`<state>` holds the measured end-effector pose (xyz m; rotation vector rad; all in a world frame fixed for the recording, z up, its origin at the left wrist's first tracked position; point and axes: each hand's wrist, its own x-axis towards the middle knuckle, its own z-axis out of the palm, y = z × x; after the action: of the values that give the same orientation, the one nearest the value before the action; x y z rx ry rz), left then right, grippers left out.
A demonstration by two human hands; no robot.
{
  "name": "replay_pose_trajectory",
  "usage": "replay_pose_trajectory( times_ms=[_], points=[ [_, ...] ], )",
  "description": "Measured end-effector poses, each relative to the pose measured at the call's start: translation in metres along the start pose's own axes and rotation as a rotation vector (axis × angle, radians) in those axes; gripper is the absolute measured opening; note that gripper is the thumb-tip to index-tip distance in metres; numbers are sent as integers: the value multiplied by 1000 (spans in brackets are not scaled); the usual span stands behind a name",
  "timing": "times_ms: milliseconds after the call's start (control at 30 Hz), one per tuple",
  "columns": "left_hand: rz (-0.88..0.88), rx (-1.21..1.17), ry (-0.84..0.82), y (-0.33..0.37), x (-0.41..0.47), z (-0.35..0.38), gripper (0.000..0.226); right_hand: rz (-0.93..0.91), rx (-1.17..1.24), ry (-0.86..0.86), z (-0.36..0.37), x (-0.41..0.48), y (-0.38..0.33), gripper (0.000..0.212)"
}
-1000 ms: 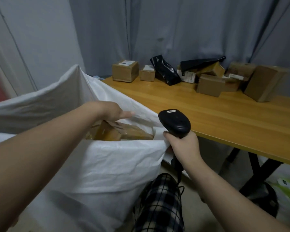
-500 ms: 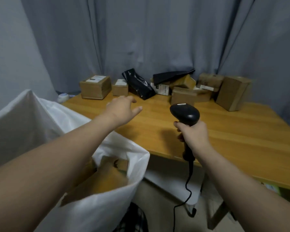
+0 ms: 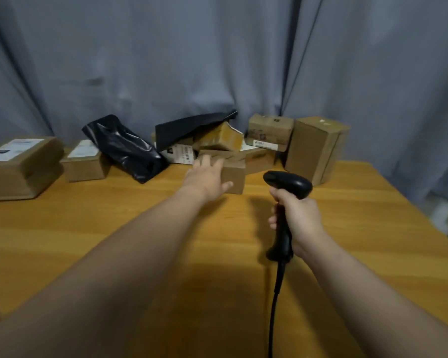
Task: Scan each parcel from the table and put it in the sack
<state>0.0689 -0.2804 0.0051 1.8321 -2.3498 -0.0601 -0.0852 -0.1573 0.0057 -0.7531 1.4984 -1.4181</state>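
Observation:
Several parcels line the back of the wooden table. My left hand reaches out over a small brown cardboard box in the middle of the pile; its fingers lie on the box's top and the thumb touches the front face. My right hand grips the handle of a black barcode scanner, held upright just right of that box, head pointing toward the pile, with its cable hanging down. The sack is out of view.
A large labelled box and a smaller labelled box stand at the left. A black plastic bag leans beside them. A tall box stands at the right, with taped boxes behind. A grey curtain hangs at the back.
My view has swung from the white sack to the table. My left hand left the sack, crossed the table and reached the small box. My right hand carried the scanner forward.

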Motion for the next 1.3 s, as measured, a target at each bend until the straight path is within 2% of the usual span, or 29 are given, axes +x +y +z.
replay_pose_trajectory(
  times_ms=[167,267,333,433,533,600,733,800,900,1033,1100,1167,1233,1300],
  points=[
    [-5,68,-23,5,54,15,93,29,-2,-15,-1,35,4,18],
    [48,222,-33,5,63,15,107,51,-9,-22,1,41,10,18],
    [43,266,-43,1,62,10,105,50,-11,-23,0,40,12,18],
    [59,308,-7,-7,54,4,86,33,-9,-4,-2,34,10,18],
    [77,206,-68,-14,41,3,83,10,-10,15,-5,25,5,18],
    [76,155,-81,-20,24,1,80,-4,-8,13,-8,13,1,17],
    [46,201,-54,-23,-31,-6,109,4,-15,-23,-15,-22,4,18],
    [81,190,-18,-21,-69,-3,105,22,-13,-43,-18,-44,11,16],
    [95,45,31,-18,-130,5,101,44,18,-66,-25,-79,29,13],
    [171,16,126,-26,-196,12,104,87,146,-22,-36,-118,68,10],
    [221,-27,120,-31,-219,11,98,111,262,21,-42,-132,79,11],
    [259,-106,59,-33,-236,10,77,90,301,43,-45,-141,82,11],
    [242,-247,23,-31,-248,6,56,73,239,26,-45,-149,83,13],
    [131,-430,85,-29,-251,2,48,63,130,-16,-42,-156,87,11]
  ],
)
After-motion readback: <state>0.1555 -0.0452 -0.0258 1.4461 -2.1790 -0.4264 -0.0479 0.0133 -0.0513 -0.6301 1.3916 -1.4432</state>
